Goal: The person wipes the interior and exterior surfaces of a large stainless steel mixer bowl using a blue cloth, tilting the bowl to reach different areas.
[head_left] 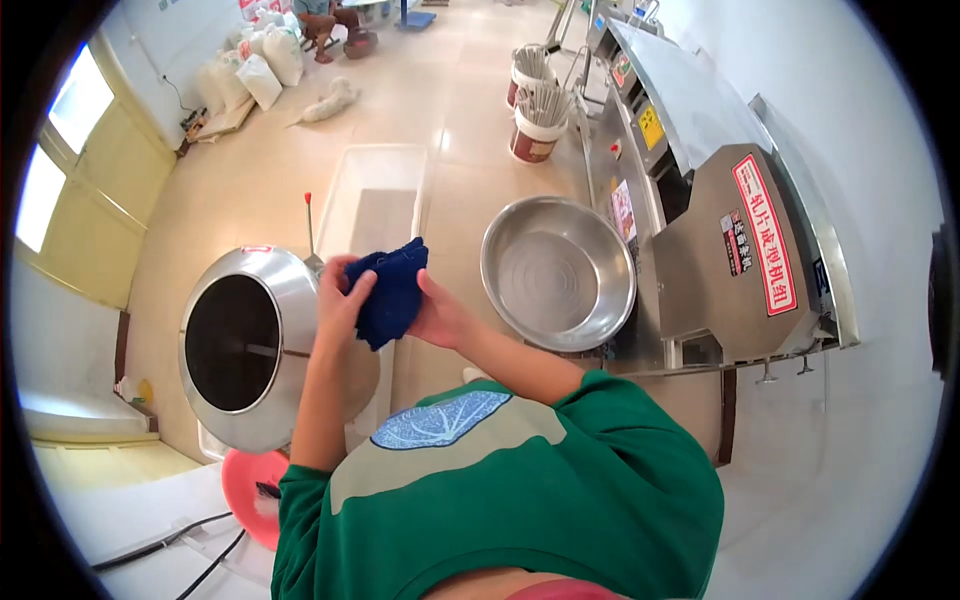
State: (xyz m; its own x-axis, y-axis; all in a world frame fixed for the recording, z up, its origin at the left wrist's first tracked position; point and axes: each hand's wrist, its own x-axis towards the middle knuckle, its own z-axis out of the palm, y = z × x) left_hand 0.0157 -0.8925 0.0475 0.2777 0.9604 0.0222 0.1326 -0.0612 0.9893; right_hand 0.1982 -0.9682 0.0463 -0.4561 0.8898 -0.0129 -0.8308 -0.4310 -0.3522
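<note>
Dark-blue, uneven-edged fabric cloth [393,300], raised before me: my left hand [341,296] pinches one side; my right hand [442,316] curves half open at the other, its hold too hidden to tell. Should the pinch slacken, the cloth could slip toward the long, white plastic tray [378,168] below.

Clock centred on cloth [392,300], 12 away from wearer. Drum [295,340] blocked 8 to 9, close beside left forearm [325,400]. Red-tipped lever [309,225] jutted at 10 to 11. Noon: open air above tray [390,165]. At 1 to 2, bare floor [465,180] ran between tray and basin [555,245], up to buckets [538,140]. Basin obstructed 3; machine [695,265] walled off beyond. Tub [240,495] sat at 7.
</note>
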